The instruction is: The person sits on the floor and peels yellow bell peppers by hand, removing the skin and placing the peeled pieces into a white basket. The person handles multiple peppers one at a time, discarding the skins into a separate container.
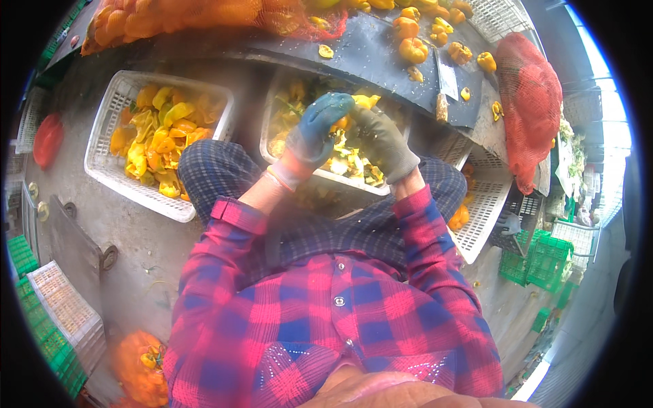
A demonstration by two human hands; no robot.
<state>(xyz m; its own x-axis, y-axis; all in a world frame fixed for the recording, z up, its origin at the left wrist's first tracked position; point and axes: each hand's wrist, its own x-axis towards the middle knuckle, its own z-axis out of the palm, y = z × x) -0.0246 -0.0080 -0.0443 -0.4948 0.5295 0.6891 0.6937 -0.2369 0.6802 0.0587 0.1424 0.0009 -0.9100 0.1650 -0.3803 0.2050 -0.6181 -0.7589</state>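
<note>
My left hand (317, 132), in a blue work glove, and my right hand (386, 145), in a grey one, meet over a white plastic crate (264, 137). Between them are yellow bell pepper pieces (366, 101), partly hidden by the fingers. I cannot tell whether these belong to one pepper. Below the hands, the crate holds pepper scraps (352, 166), with pale seedy cores and greenish bits. To the left, another white crate (97, 153) is filled with opened yellow and orange pepper pieces (158, 143).
On the dark worktop (357, 56) lie whole peppers (413, 50), a broad-bladed knife (447, 76) and an orange mesh sack (178, 15) of peppers. A red mesh sack (529, 102) hangs over the right edge. Another white crate (482, 214) stands by my right knee; green crates (541, 260) lie beyond.
</note>
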